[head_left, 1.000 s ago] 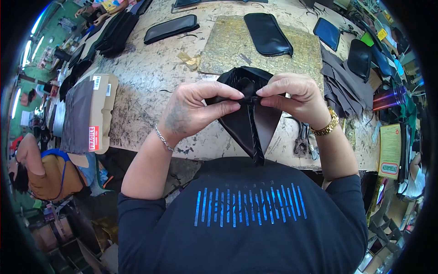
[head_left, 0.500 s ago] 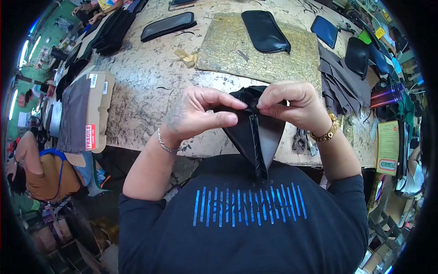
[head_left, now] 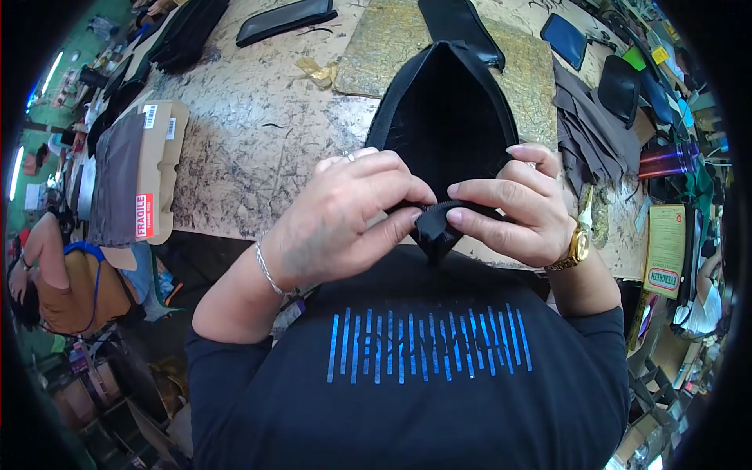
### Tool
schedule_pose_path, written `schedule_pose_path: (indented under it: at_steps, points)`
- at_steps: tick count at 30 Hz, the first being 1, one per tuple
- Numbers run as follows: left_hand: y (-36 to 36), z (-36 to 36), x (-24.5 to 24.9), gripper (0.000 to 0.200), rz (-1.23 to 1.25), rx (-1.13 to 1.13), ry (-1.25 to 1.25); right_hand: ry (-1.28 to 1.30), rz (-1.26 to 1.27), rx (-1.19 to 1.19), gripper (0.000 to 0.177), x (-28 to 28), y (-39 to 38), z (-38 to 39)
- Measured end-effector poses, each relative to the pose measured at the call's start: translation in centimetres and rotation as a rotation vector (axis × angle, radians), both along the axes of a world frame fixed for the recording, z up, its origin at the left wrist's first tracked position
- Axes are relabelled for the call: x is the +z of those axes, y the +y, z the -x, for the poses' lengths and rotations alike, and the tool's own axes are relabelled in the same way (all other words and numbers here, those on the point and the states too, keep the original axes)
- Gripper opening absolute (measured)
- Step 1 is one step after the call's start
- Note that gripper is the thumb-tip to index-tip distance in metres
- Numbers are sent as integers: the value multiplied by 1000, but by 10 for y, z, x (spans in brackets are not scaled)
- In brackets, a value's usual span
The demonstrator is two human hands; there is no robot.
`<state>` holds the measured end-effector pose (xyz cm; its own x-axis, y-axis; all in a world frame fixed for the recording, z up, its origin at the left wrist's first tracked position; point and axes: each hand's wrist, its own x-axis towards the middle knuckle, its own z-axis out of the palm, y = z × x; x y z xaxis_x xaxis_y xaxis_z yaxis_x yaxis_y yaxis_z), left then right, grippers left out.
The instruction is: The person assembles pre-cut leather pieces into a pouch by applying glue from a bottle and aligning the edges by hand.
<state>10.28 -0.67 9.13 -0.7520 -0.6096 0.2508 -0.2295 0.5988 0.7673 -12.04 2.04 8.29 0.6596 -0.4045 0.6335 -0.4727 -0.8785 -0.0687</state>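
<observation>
A black zippered pouch (head_left: pixel 446 110) gapes wide in front of my chest, its dark inside facing me and its far end peaked. My left hand (head_left: pixel 352 207) pinches the pouch's near end between thumb and fingers, beside the zipper teeth. On the other side of that end, my right hand (head_left: pixel 517 207) grips the edge with thumb and index finger, its other fingers curled against the pouch wall. A small folded corner of the pouch points down toward my shirt between the thumbs. Part of the edge is hidden by my fingers.
Finished-looking black pouches (head_left: pixel 286 21) lie along the far side of the worn table (head_left: pixel 235 157). A stained board (head_left: pixel 376 55) lies under another. Dark fabric pieces (head_left: pixel 591 129) are heaped at right. At left sits a cardboard piece (head_left: pixel 160 176) with a FRAGILE label; beyond it, another person (head_left: pixel 86 290).
The pouch has been turned and spread, so its open mouth now faces me. Both hands have moved slightly lower and grip its near end.
</observation>
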Motion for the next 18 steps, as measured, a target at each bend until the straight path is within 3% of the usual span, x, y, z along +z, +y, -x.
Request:
schedule_pose_path:
  at_steps: [2, 4, 6, 7, 10, 18]
  points:
    - [8, 0, 3, 16, 188, 18, -71, 45, -110, 30, 20, 2, 1, 2]
    - [12, -1, 2, 15, 163, -6, -96, -47, -548, 38, 42, 10, 2, 6]
    - [13, 1, -3, 14, 115, -17, -93, -115, -836, 196, 47, 14, -5, 11]
    - [12, 1, -6, 12, 88, -24, -67, -131, -900, 208, 41, 12, -5, 10]
    - [10, 4, -12, 12, 34, -51, -2, 61, -830, 109, 33, 11, -5, 4]
    - [10, 3, -12, 13, 20, -54, -14, -135, -954, 183, 27, 0, -6, 1]
